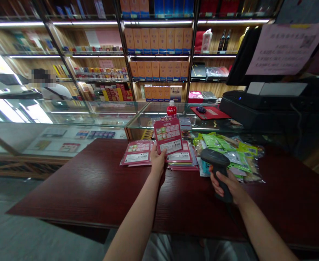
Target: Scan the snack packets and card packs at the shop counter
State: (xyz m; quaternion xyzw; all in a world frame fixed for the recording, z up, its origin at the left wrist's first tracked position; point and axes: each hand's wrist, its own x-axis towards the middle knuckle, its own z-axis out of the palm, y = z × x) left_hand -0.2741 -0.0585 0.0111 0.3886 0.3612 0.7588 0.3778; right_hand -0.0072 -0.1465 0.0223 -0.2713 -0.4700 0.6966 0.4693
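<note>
My left hand (157, 159) grips a pink flat packet (168, 135) by its lower edge, tilted up so that its printed face and barcode show. Behind and below it lie two stacks of similar pink packets, a left stack (136, 153) and a right stack (181, 159). In my right hand (227, 184) is a black barcode scanner (216, 159), fingers wrapped round its handle, its head turned toward the packet but apart from it. Just beyond the scanner sits a pile of green and clear plastic packets (224, 145).
A dark red wooden table (99, 188) spans the front. Behind it runs a glass display counter (99, 112) with a red-labelled bottle (171, 108) and a mouse (201, 109) on a red mat. A monitor with a paper notice (281, 49) stands right. A person (54, 90) is far left, near the stocked shelves.
</note>
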